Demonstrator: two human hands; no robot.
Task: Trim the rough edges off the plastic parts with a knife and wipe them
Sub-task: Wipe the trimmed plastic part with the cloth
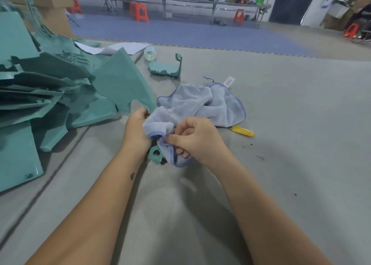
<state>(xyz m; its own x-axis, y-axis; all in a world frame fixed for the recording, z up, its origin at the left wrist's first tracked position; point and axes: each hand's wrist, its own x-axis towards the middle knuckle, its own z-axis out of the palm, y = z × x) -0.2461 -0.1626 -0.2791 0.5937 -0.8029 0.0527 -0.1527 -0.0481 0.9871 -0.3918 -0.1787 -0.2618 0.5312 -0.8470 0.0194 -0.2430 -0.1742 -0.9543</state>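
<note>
Stacked parts [46,88] lie left on the surface [281,124]; cloth [210,104] centre; knife [243,131] just right of cloth.

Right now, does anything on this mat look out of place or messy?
Only small things: dark plastic shavings lie scattered on the grey floor mat, and the yellow utility knife is partly tucked under the light blue microfibre cloth.

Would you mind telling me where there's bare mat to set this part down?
Bare mat lies right of the cloth and knife, and near the forearms. Left is crowded with the teal pile.
</note>
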